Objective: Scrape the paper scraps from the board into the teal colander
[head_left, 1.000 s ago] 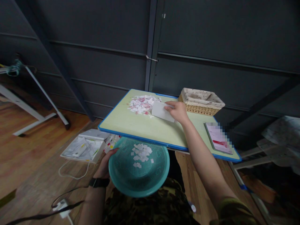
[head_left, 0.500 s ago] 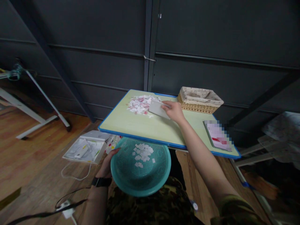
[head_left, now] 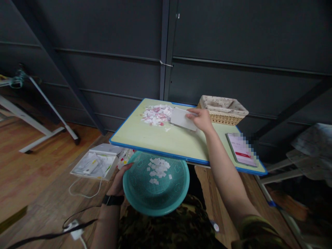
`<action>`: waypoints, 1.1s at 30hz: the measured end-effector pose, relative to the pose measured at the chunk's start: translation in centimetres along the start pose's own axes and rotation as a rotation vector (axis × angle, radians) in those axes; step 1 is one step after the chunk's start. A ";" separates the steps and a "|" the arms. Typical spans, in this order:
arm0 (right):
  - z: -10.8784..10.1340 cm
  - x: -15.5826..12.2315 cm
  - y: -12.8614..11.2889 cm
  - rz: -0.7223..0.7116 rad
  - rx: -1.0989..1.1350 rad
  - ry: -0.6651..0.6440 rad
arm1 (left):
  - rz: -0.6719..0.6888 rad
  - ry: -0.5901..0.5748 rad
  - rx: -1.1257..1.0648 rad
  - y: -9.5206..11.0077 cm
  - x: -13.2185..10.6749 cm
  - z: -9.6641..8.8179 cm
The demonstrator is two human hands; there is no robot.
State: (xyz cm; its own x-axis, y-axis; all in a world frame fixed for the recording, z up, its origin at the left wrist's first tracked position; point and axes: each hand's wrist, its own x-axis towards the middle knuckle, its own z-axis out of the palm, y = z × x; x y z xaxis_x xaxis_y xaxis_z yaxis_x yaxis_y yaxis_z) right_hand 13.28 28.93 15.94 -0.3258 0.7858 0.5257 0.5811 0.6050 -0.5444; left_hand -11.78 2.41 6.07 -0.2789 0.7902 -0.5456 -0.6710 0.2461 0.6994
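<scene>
My right hand (head_left: 201,119) grips a white card (head_left: 183,119) and holds it on edge on the yellow-green, blue-rimmed table (head_left: 160,140), just right of a heap of white and pink paper scraps (head_left: 157,114). My left hand (head_left: 118,180) holds a teal mesh basin (head_left: 155,183) by its left rim, below the table's near edge. Several white scraps lie inside the basin.
A woven basket (head_left: 223,109) stands at the table's back right, and a phone (head_left: 241,149) lies at its right edge. On the wooden floor to the left are an open white box (head_left: 94,164) and cables. A dark panelled wall is behind.
My right hand with the card has shifted slightly right and back, away from the scrap heap. The basin and left hand have hardly moved.
</scene>
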 end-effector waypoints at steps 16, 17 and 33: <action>-0.1 0.2 0.4 0.031 -0.049 -0.027 | 0.020 -0.024 -0.035 0.0 0.1 0.1; -0.1 0.2 0.4 0.031 -0.058 -0.035 | 0.022 -0.027 -0.034 0.1 0.1 0.1; -1.8 -0.1 0.7 0.067 -0.180 0.073 | 0.044 -0.042 -0.052 -0.1 0.6 -0.2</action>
State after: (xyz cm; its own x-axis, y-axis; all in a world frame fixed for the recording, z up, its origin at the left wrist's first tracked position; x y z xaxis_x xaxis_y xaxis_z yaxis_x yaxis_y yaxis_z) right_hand 15.05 29.03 16.75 -0.2309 0.8082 0.5418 0.7257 0.5140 -0.4573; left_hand -12.00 2.72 5.58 -0.2806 0.8228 -0.4943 -0.6935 0.1822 0.6970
